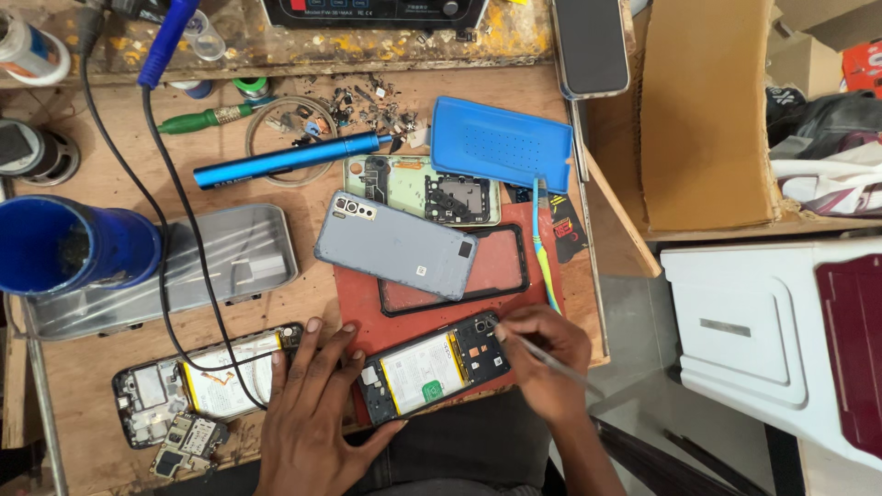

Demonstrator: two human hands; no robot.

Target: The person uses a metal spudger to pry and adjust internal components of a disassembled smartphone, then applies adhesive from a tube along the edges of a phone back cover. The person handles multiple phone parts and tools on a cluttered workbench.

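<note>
Head view. My left hand [308,413] lies flat on the wooden surface [92,377], fingers [333,354] spread, their tips touching the left edge of an opened smartphone [434,365], which rests on a red mat [367,308] at 6 o'clock of the view. My right hand [544,360], at 3 o'clock of that phone, pinches a thin metal tool [560,366] between thumb and fingers; its tip meets the phone's upper right corner beside the camera module. At 12 o'clock of the phone lie a black bumper case [501,271] and, overlapping it, a grey phone back cover [397,245]. At 9 o'clock of my left hand, a second dismantled phone [197,384] lies under a black cable [161,230]. Farther up: a grey metal tray [184,266], a blue cup [69,246], a blue pen-shaped screwdriver [289,158], a blue silicone pad [501,142].
</note>
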